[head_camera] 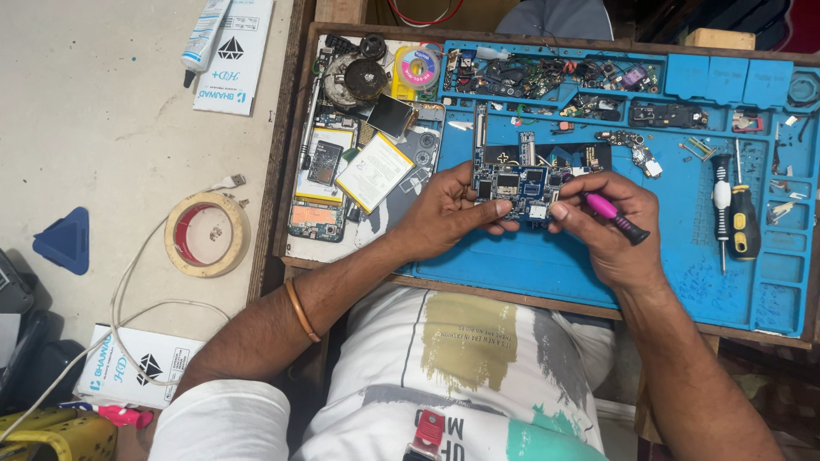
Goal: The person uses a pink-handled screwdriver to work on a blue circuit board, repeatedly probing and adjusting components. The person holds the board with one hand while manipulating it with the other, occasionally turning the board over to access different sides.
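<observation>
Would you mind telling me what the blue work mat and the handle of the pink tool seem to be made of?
The blue mat looks like matte silicone or soft rubber, judging by its moulded compartments and dull surface. The pink tool in the right hand seems to have a glossy plastic handle with a dark, likely rubber, grip.

Bright, even overhead light; soft shadows; sharp focus throughout; slight wide-angle bending at edges.

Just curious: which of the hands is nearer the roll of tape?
Left. The left hand is on the circuit board, right of the roll of tape; the right hand is farther right.
</observation>
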